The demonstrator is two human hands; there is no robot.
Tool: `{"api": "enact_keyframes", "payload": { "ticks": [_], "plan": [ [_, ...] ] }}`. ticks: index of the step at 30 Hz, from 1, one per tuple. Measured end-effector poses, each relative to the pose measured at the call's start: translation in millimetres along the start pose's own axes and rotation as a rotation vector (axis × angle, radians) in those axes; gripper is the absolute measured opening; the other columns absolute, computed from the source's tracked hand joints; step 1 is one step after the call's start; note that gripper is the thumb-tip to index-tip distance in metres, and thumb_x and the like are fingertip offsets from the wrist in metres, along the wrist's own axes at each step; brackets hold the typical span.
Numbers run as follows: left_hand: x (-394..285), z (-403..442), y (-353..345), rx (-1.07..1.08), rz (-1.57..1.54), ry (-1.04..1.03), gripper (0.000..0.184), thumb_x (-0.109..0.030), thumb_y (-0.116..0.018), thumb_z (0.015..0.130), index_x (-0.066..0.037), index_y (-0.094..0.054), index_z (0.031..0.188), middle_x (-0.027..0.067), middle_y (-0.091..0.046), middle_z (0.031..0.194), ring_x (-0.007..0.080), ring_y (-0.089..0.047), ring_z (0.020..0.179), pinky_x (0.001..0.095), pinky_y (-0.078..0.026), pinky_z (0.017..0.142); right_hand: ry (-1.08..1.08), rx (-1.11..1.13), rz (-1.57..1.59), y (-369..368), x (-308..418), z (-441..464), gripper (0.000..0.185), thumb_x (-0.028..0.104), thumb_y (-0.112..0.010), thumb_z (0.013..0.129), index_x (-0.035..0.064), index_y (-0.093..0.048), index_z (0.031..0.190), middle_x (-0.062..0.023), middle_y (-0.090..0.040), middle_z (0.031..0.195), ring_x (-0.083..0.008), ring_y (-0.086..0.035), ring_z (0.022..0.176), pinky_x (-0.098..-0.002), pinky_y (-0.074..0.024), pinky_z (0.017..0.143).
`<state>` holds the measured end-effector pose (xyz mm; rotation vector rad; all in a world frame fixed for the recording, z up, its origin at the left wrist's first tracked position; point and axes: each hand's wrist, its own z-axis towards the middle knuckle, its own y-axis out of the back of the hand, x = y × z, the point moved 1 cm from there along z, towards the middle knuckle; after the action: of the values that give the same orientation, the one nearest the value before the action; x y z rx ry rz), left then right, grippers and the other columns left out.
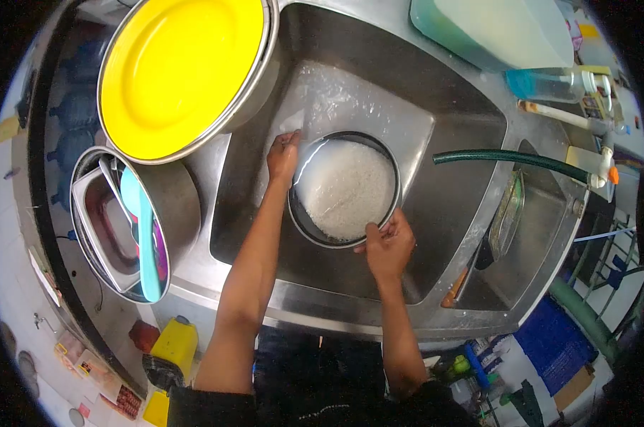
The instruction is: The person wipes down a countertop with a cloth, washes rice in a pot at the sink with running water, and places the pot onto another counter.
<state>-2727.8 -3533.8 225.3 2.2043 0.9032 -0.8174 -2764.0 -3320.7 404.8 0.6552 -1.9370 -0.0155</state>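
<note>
A round metal pot (309, 226) is in the sink basin, holding white rice (357, 186) under cloudy water. The water gathers at the pot's left side, while the grains lie bare toward the right. My right hand (389, 245) grips the pot's lower right rim, with the thumb on top and the fingers underneath. At the upper left edge of the pot, my left hand (284, 155) is closed with its fingers curled; the exact contact with the rim is partly hidden.
A yellow basin (183, 67) sits in a larger metal bowl at upper left. Below it stands a big pot (176, 206) of utensils and containers. A green hose (507, 156) reaches over the sink (471, 121) from the right. A translucent tub (496, 32) is at the back.
</note>
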Motion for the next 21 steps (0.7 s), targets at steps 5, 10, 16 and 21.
{"api": "enact_keyframes", "payload": {
  "ticks": [5,10,16,21],
  "plan": [
    [-6,-3,1,0.025,-0.003,0.029,0.046,-0.042,-0.062,0.081,-0.003,-0.061,0.104,0.0118,-0.064,0.102,0.0223,-0.058,0.095,0.0311,-0.042,0.086,-0.001,-0.031,0.015,-2,2,-1,0.019,-0.006,-0.054,0.074,0.0013,-0.038,0.067,-0.0056,-0.050,0.059,-0.0140,-0.060,0.050,-0.0284,-0.0522,0.039],
    [-7,-5,2,0.033,-0.001,-0.006,0.048,-0.043,-0.063,0.080,-0.003,-0.061,0.105,0.0112,-0.063,0.104,0.0215,-0.057,0.096,0.0307,-0.041,0.087,0.017,-0.042,0.023,-2,0,-2,0.021,-0.006,-0.055,0.074,0.0019,-0.037,0.066,-0.0064,-0.050,0.059,-0.0145,-0.060,0.050,-0.0291,-0.0524,0.039],
    [-4,-2,0,0.034,0.017,0.019,0.048,-0.043,-0.062,0.081,-0.002,-0.060,0.106,0.0122,-0.062,0.105,0.0222,-0.057,0.098,0.0314,-0.040,0.088,0.015,-0.053,-0.004,-4,2,-3,0.017,-0.004,-0.055,0.074,-0.0001,-0.040,0.068,-0.0069,-0.052,0.059,-0.0153,-0.060,0.049,-0.0300,-0.0528,0.039],
    [-2,-2,-1,0.054,-0.012,0.005,0.048,-0.044,-0.062,0.081,-0.002,-0.060,0.106,0.0133,-0.062,0.106,0.0223,-0.057,0.098,0.0314,-0.041,0.088,0.001,-0.051,-0.036,-4,5,-4,0.014,-0.005,-0.056,0.073,-0.0013,-0.042,0.068,-0.0067,-0.051,0.058,-0.0155,-0.061,0.049,-0.0309,-0.0542,0.041]
  ]
}}
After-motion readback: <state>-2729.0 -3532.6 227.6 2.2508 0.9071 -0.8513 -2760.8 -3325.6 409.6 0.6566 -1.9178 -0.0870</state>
